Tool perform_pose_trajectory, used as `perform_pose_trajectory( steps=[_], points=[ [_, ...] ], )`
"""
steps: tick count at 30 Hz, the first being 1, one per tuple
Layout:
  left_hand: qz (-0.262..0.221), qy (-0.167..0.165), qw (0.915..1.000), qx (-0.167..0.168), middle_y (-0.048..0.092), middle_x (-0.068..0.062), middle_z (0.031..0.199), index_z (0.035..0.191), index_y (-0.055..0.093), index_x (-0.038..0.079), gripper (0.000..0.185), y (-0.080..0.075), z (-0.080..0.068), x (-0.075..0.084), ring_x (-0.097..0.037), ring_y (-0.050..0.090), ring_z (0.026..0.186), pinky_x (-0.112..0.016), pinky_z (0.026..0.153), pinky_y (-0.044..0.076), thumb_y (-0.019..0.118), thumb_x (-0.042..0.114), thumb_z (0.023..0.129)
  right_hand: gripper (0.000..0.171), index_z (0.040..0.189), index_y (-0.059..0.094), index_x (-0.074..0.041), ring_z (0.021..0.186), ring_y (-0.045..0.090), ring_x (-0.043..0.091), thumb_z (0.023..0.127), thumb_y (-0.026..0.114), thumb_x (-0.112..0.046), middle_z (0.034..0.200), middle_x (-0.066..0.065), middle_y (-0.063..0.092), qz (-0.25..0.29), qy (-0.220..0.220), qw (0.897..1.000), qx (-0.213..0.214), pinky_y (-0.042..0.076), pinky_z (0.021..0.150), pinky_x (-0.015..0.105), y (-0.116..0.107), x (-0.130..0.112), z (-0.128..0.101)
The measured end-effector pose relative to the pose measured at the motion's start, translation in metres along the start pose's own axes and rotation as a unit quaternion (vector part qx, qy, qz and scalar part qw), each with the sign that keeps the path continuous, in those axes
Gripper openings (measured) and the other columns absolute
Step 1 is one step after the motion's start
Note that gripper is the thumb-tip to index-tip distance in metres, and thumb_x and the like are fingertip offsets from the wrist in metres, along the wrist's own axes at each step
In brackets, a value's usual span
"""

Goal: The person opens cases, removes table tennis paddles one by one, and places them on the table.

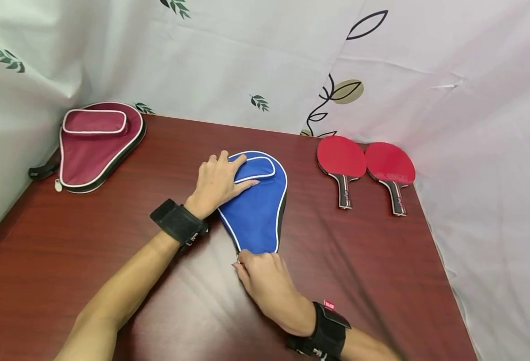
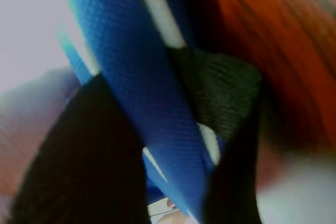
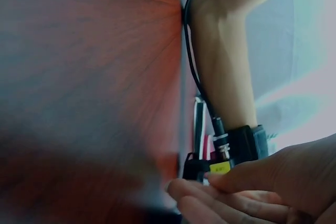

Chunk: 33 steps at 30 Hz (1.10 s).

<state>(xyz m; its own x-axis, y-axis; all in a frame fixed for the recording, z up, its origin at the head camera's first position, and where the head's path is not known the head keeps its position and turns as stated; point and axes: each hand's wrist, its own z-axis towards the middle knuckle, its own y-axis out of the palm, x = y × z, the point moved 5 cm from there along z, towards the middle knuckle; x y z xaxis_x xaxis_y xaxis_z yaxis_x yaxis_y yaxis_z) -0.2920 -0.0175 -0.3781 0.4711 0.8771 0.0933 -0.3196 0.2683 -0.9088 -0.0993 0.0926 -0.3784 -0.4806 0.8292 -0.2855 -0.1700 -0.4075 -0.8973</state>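
Note:
A blue table tennis bat case [image 1: 257,210] with white piping and a front pocket lies flat on the table, its narrow end toward me. My left hand [image 1: 215,183] rests on its upper left side, thumb and fingers spread over the pocket. My right hand [image 1: 267,281] is at the narrow end, thumb and forefinger pinching the zipper pull [image 1: 238,256] at its lower left corner, mostly hidden by the fingers. Blue fabric [image 2: 142,72] and a dark side strip [image 2: 220,87] fill the left wrist view. In the right wrist view, the right hand's fingers [image 3: 210,203] are bent toward the thumb.
A maroon bat case [image 1: 95,155] lies at the back left, its strap [image 1: 43,171] beside it. At the back right are two red bats, the left bat [image 1: 341,156] and the right bat [image 1: 389,163], handles toward me. White patterned curtains [image 1: 246,60] hang behind the brown table [image 1: 165,150].

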Motion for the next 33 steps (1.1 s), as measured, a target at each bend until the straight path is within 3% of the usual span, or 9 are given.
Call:
perform_pose_trajectory(
  steps=[5, 10, 14, 17, 20, 23, 28, 33],
  points=[
    [-0.011, 0.004, 0.9999, 0.006, 0.061, -0.026, 0.103, 0.136, 0.062, 0.016, 0.078, -0.003, -0.001, 0.001, -0.039, 0.06, 0.073, -0.049, 0.058, 0.055, 0.066, 0.073, 0.083, 0.031, 0.069, 0.056, -0.012, 0.049, 0.062, 0.024, 0.085, 0.08, -0.023, 0.055, 0.001, 0.06, -0.064, -0.009, 0.998, 0.0, 0.047, 0.045, 0.038, 0.007, -0.011, 0.011],
    [-0.016, 0.008, 0.9998, 0.003, 0.06, -0.026, 0.103, 0.136, 0.062, 0.016, 0.076, -0.006, 0.0, 0.0, -0.039, 0.06, 0.074, -0.05, 0.06, 0.055, 0.068, 0.071, 0.083, 0.031, 0.071, 0.058, -0.013, 0.05, 0.063, 0.022, 0.084, 0.082, -0.028, 0.055, 0.001, 0.062, -0.084, -0.003, 0.996, -0.003, 0.048, 0.046, 0.036, 0.01, -0.014, 0.018],
    [-0.033, 0.006, 0.9994, -0.01, 0.06, -0.024, 0.105, 0.138, 0.061, 0.017, 0.075, -0.004, -0.002, 0.0, -0.038, 0.059, 0.078, -0.05, 0.063, 0.055, 0.068, 0.069, 0.085, 0.034, 0.076, 0.054, -0.011, 0.051, 0.064, 0.022, 0.082, 0.084, -0.028, 0.056, 0.0, 0.06, -0.038, -0.012, 0.999, -0.002, 0.049, 0.046, 0.037, 0.006, -0.009, 0.018],
    [-0.045, 0.0, 0.9987, -0.025, 0.059, -0.021, 0.108, 0.14, 0.06, 0.018, 0.075, -0.004, -0.002, 0.001, -0.037, 0.059, 0.083, -0.051, 0.064, 0.055, 0.068, 0.068, 0.085, 0.033, 0.076, 0.054, -0.014, 0.049, 0.06, 0.01, 0.085, 0.083, -0.027, 0.054, -0.008, 0.056, 0.062, -0.025, 0.998, -0.01, 0.046, 0.046, 0.027, -0.008, 0.001, 0.021],
    [-0.046, -0.01, 0.9981, -0.041, 0.06, -0.02, 0.112, 0.14, 0.059, 0.021, 0.074, -0.004, -0.002, 0.0, -0.037, 0.061, 0.089, -0.053, 0.063, 0.055, 0.068, 0.069, 0.085, 0.026, 0.075, 0.058, -0.019, 0.052, 0.056, -0.002, 0.091, 0.078, -0.025, 0.058, -0.015, 0.056, 0.193, -0.029, 0.981, -0.015, 0.044, 0.048, 0.019, -0.03, 0.017, 0.03],
    [-0.052, -0.018, 0.9969, -0.056, 0.06, -0.018, 0.115, 0.14, 0.059, 0.023, 0.073, -0.004, 0.0, -0.001, -0.037, 0.062, 0.092, -0.055, 0.064, 0.054, 0.069, 0.069, 0.084, 0.021, 0.079, 0.064, -0.018, 0.055, 0.063, 0.0, 0.096, 0.072, -0.024, 0.064, -0.012, 0.064, 0.312, 0.009, 0.95, 0.0, 0.05, 0.051, 0.021, -0.05, 0.047, 0.04],
    [-0.079, -0.014, 0.9936, -0.08, 0.059, -0.017, 0.122, 0.142, 0.058, 0.024, 0.072, -0.002, 0.003, 0.0, -0.036, 0.063, 0.096, -0.055, 0.068, 0.054, 0.07, 0.066, 0.085, 0.024, 0.086, 0.067, -0.005, 0.056, 0.068, 0.025, 0.099, 0.069, -0.026, 0.066, 0.006, 0.07, 0.4, 0.142, 0.905, 0.019, 0.053, 0.051, 0.034, -0.056, 0.12, 0.056],
    [-0.096, -0.009, 0.9907, -0.096, 0.056, -0.015, 0.127, 0.145, 0.055, 0.026, 0.072, 0.001, 0.004, 0.001, -0.034, 0.061, 0.101, -0.054, 0.07, 0.053, 0.069, 0.064, 0.086, 0.022, 0.096, 0.067, 0.009, 0.06, 0.07, 0.024, 0.101, 0.061, -0.011, 0.075, 0.022, 0.071, 0.429, 0.218, 0.874, -0.062, 0.053, 0.052, 0.031, -0.025, 0.169, 0.06]
  ],
)
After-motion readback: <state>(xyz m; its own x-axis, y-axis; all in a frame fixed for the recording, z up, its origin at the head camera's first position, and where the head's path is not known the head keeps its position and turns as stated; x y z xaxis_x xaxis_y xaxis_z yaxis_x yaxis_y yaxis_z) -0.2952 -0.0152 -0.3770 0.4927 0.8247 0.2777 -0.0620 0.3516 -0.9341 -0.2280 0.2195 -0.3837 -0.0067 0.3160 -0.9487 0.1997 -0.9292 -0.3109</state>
